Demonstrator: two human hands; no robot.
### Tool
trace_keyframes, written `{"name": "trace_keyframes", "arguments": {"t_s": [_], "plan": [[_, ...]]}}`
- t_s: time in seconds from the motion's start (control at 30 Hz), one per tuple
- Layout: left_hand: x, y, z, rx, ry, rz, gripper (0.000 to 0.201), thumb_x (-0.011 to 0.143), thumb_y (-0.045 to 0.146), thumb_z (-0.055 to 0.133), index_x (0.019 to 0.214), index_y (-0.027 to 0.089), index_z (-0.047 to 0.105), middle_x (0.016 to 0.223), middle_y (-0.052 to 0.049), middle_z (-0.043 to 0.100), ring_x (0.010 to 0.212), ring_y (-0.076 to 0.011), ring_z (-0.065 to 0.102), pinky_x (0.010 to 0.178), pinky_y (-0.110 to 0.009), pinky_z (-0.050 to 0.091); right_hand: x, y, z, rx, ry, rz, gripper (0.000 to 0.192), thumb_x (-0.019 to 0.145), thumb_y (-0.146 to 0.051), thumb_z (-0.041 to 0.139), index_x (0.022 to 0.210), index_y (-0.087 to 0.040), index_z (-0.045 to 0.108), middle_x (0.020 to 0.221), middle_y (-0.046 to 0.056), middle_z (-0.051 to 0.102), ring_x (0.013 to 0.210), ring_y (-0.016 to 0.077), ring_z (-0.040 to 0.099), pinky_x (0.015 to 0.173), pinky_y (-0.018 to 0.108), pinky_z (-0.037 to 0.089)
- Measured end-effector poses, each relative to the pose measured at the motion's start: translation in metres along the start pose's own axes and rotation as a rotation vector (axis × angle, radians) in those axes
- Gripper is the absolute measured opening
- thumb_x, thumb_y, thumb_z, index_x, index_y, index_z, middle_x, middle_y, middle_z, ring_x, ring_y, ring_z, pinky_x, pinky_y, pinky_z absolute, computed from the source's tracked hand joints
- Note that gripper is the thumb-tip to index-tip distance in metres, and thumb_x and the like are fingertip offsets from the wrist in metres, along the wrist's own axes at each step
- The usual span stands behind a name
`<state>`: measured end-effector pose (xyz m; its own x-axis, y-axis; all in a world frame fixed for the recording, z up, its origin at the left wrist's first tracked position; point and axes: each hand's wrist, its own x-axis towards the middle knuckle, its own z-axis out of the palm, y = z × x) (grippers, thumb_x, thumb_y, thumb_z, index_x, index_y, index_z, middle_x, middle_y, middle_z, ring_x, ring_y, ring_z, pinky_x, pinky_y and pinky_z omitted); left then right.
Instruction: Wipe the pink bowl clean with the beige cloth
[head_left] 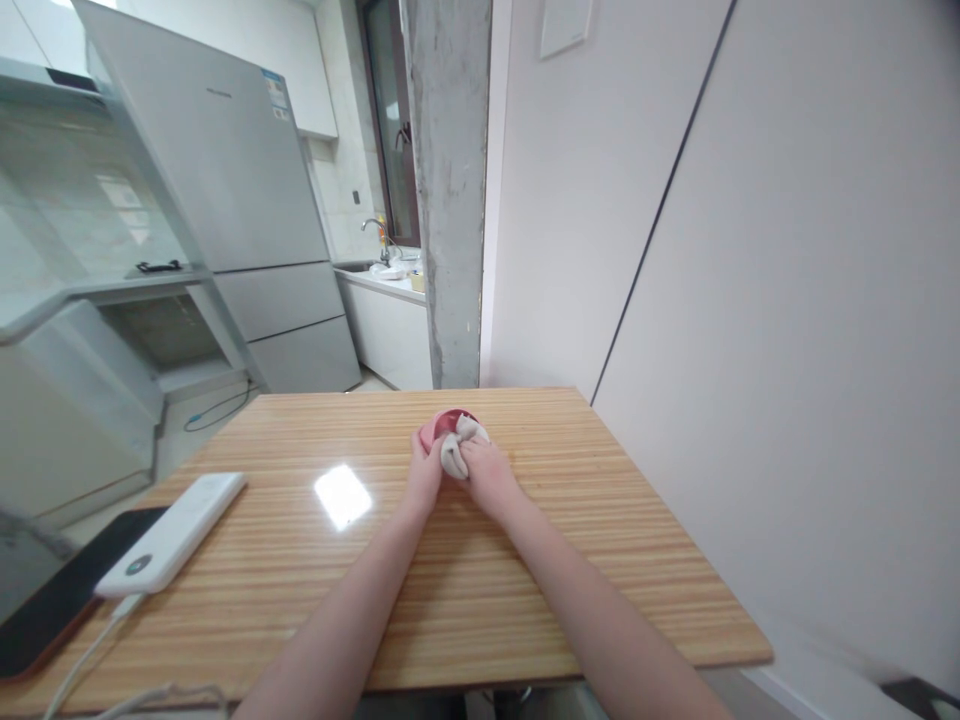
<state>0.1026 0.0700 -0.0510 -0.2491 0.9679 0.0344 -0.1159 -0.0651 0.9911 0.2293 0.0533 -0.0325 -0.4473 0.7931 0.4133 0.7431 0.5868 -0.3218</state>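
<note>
Near the far edge of the wooden table (300, 600), my left hand (426, 468) grips the left side of a pink bowl (430, 432). The bowl is tilted, and part of its glossy inside shows. A pale grey cloth (453, 456) is bunched in my right hand (486, 470), whose fingers are closed around it. The cloth lies against the bowl's right rim and partly covers its opening. My right fingertips are hidden behind the cloth.
On the table's left lie a white power bank (180, 530) with a white cable (82, 655) and a dark phone (67, 590). A white wall (720, 350) runs along the right. Beyond stand a concrete pillar (454, 200), a fridge (217, 150) and a sink counter (390, 325).
</note>
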Motion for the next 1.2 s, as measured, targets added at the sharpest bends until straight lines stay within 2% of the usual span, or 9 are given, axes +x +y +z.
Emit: {"name": "trace_keyframes", "arguments": {"t_s": [0.1,0.2,0.27,0.37,0.47,0.73,0.93,1.07,1.2], "plan": [[0.011,0.005,-0.014,0.119,0.02,0.045,0.04,0.075,0.035,0.062,0.111,0.018,0.056,0.105,-0.008,0.067,0.101,-0.0224,0.063,0.086,-0.034,0.051,-0.003,0.006,-0.005,0.005,-0.029,-0.099,0.007,0.082,-0.021,0.066,0.088,-0.018,0.065,0.096,0.006,0.067,0.097,0.0205,0.056,0.088,0.035,0.042],[0.017,0.012,-0.023,0.157,-0.059,0.078,0.044,0.073,0.032,0.063,0.114,0.018,0.058,0.105,-0.007,0.067,0.098,-0.0214,0.064,0.085,-0.032,0.052,-0.004,0.005,-0.006,-0.052,-0.045,-0.113,0.01,0.086,-0.015,0.058,0.092,-0.018,0.065,0.1,0.007,0.066,0.102,0.021,0.054,0.087,0.036,0.042],[0.014,0.013,-0.022,0.145,-0.07,0.084,0.052,0.072,0.031,0.066,0.121,0.017,0.055,0.106,-0.009,0.067,0.096,-0.0208,0.065,0.086,-0.032,0.051,-0.003,0.0,-0.001,-0.065,-0.039,-0.054,0.017,0.09,-0.011,0.05,0.096,-0.017,0.065,0.101,0.009,0.065,0.103,0.0214,0.053,0.087,0.035,0.043],[0.007,0.009,-0.012,0.091,0.033,0.082,0.067,0.072,0.034,0.071,0.132,0.017,0.046,0.111,-0.011,0.066,0.101,-0.0213,0.064,0.092,-0.034,0.049,-0.002,-0.007,0.014,-0.025,-0.006,0.002,0.021,0.092,-0.011,0.046,0.098,-0.017,0.066,0.1,0.011,0.065,0.101,0.0221,0.053,0.089,0.035,0.045],[0.004,0.005,-0.006,0.079,0.093,0.111,0.057,0.075,0.035,0.068,0.126,0.017,0.051,0.119,-0.012,0.064,0.113,-0.0232,0.06,0.1,-0.036,0.044,-0.003,-0.01,0.023,0.017,0.048,-0.004,0.022,0.09,-0.011,0.05,0.105,-0.016,0.065,0.105,0.011,0.065,0.101,0.0223,0.053,0.089,0.035,0.046],[0.023,0.017,-0.035,0.104,-0.088,0.076,0.044,0.073,0.029,0.064,0.115,0.015,0.063,0.117,-0.011,0.067,0.116,-0.0262,0.058,0.1,-0.038,0.046,-0.004,0.001,0.005,-0.082,-0.055,-0.18,0.016,0.091,-0.014,0.052,0.099,-0.019,0.066,0.101,0.007,0.063,0.1,0.0197,0.053,0.086,0.033,0.045],[0.008,0.007,-0.006,-0.124,-0.073,-0.016,0.075,0.071,0.031,0.073,0.138,0.021,0.039,0.127,-0.012,0.061,0.108,-0.021,0.063,0.091,-0.031,0.052,-0.001,0.001,0.009,-0.1,0.008,-0.014,0.019,0.094,-0.017,0.049,0.102,-0.019,0.067,0.104,0.009,0.065,0.103,0.0222,0.052,0.086,0.035,0.046],[0.0,-0.003,0.011,-0.3,-0.151,-0.106,0.061,0.078,0.036,0.067,0.13,0.022,0.039,0.118,-0.01,0.065,0.097,-0.0176,0.066,0.084,-0.03,0.054,-0.002,0.006,0.01,-0.059,0.064,0.012,0.022,0.095,-0.016,0.047,0.105,-0.017,0.066,0.103,0.01,0.065,0.101,0.0225,0.053,0.088,0.036,0.046],[0.006,-0.005,0.005,-0.291,-0.108,-0.076,0.052,0.077,0.039,0.068,0.12,0.021,0.047,0.113,-0.007,0.065,0.096,-0.0157,0.065,0.084,-0.028,0.053,-0.001,0.011,0.004,-0.063,0.039,-0.048,0.021,0.091,-0.012,0.05,0.099,-0.018,0.067,0.102,0.009,0.064,0.099,0.0212,0.053,0.086,0.034,0.045]]}}
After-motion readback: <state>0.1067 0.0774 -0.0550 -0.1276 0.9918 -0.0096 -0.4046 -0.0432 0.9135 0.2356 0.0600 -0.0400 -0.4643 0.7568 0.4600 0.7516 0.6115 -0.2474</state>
